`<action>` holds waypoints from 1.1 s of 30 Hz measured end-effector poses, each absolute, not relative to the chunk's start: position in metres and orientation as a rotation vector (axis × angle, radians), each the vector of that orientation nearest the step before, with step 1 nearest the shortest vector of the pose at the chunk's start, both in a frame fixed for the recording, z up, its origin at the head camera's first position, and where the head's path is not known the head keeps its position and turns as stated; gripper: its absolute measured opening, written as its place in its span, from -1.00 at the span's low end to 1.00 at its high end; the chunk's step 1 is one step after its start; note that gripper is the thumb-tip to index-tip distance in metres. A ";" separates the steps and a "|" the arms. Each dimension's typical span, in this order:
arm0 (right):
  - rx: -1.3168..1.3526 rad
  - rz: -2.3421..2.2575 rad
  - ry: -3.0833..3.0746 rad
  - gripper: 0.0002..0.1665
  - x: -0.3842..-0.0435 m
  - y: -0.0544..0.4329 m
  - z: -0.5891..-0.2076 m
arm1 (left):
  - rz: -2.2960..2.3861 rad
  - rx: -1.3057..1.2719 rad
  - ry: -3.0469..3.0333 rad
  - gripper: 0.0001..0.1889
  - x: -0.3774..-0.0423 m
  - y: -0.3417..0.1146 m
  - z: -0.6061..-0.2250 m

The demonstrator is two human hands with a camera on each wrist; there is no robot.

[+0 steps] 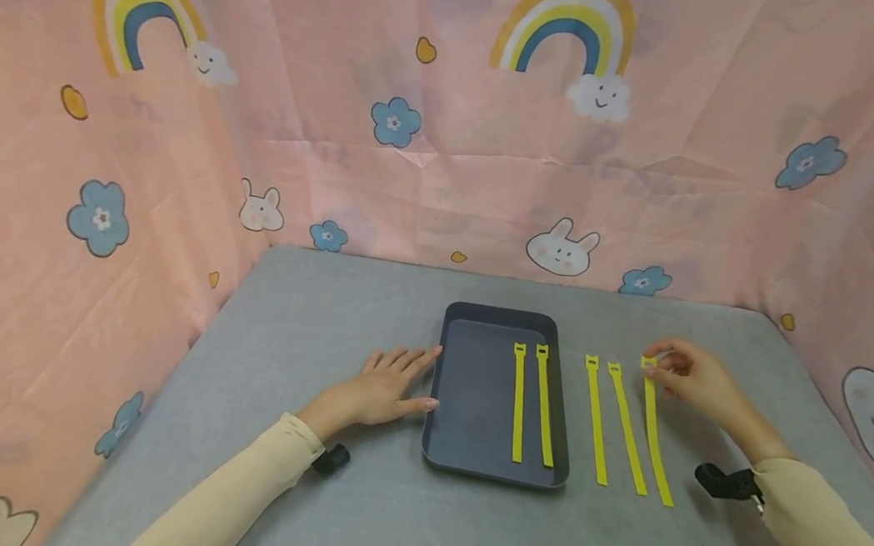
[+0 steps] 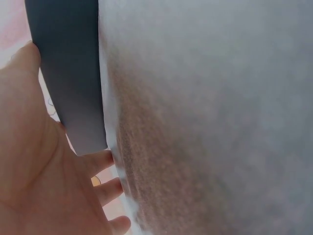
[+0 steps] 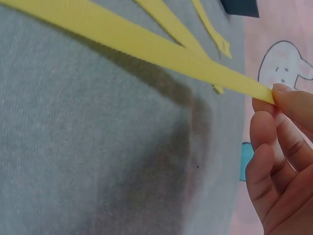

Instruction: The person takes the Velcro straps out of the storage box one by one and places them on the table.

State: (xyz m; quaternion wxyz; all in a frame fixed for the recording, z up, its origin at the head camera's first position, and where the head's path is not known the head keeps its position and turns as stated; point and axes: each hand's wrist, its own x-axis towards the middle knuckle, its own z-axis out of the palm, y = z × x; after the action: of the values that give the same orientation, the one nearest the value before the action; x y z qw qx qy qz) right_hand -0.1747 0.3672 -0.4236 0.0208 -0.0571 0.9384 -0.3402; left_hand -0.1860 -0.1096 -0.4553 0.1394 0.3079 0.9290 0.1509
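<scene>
My right hand [image 1: 689, 379] pinches the slotted head of a yellow hook-and-loop cable tie [image 1: 655, 441] between thumb and fingers. In the right wrist view that tie [image 3: 161, 56] slants up from the table to the fingertips, casting a shadow. Two more yellow ties [image 1: 596, 425] [image 1: 628, 431] lie on the table between it and a dark grey tray [image 1: 463, 467]. Inside the tray, on its right side, are another two ties [image 1: 519, 407] [image 1: 545, 409]. My left hand [image 1: 380, 391] has its fingers spread, thumb and fingertip touching the tray's left wall [image 2: 68, 73].
The grey table [image 1: 292, 314] is enclosed by a pink patterned cloth [image 1: 442, 190] at the back and sides. A black wrist device [image 1: 725, 483] sits beneath the right forearm, and another black one [image 1: 331, 460] beneath the left.
</scene>
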 end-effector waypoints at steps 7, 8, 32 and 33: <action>-0.158 -1.020 2.915 -0.61 -0.178 0.368 -0.430 | 0.440 0.889 2.680 -0.14 -0.185 -0.110 -0.453; -0.161 -1.012 2.915 -0.61 -0.179 0.368 -0.431 | 0.441 0.890 2.681 -0.14 -0.185 -0.110 -0.453; -0.145 -0.930 2.919 -0.63 -0.190 0.373 -0.449 | 0.452 0.892 2.665 -0.12 -0.187 -0.112 -0.456; -0.145 -0.932 2.919 -0.63 -0.189 0.373 -0.449 | 0.455 0.890 2.664 -0.12 -0.186 -0.111 -0.456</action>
State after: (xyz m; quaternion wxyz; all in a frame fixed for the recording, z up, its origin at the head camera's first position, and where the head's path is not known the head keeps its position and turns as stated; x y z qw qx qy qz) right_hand -0.1894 0.3728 -0.4493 0.0370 -0.0471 0.9509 -0.3036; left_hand -0.1864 -0.1114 -0.4557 0.1476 0.3093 0.9260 0.1582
